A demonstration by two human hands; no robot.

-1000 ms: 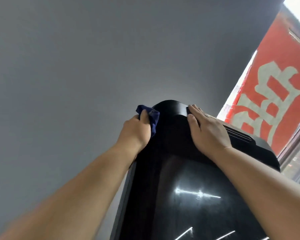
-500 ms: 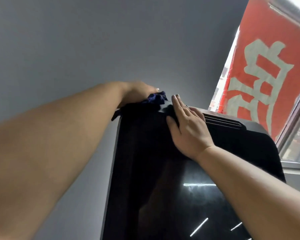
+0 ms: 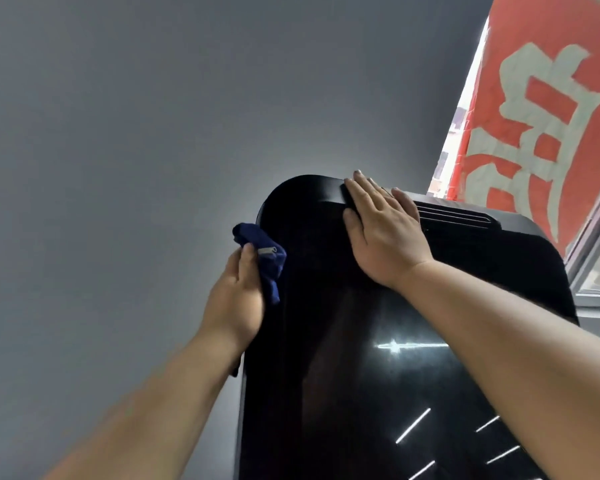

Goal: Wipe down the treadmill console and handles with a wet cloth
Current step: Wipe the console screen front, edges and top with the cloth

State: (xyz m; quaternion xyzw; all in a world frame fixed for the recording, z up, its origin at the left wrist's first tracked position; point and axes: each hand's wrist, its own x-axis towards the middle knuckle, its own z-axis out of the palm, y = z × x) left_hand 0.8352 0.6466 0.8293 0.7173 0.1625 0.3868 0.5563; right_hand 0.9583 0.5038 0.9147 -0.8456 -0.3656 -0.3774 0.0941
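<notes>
Treadmill console (image 3: 361, 341): tall glossy black panel, centre to lower right of frame. Long axis runs from bottom centre up to a rounded top edge at mid-frame. Ceiling lights reflect in the lower glass.

Left hand (image 3: 236, 299), left of centre, sits at the console's left edge. It grips a bunched blue cloth (image 3: 260, 251), with the thumb pinning it from the front; the other fingers are hidden behind. The cloth touches the side edge just below the rounded upper-left corner. Cannot tell from here whether it is wet.

Right hand (image 3: 381, 233): flat on the upper face of the console, fingers straight and together, tips reaching over the top rim, holding nothing. It looks like a brace. Vent slots (image 3: 454, 213) lie just to the right of it.

Judgement: the side edge is the job in hand, and it follows the long axis down toward bottom centre. The left hand is the nearer one and already on that line. The wide face lies right of the cloth, under the right forearm.

Handles not in view.

Behind: grey wall (image 3: 153, 133) and, upper right, a red banner (image 3: 541, 116) at a window
</notes>
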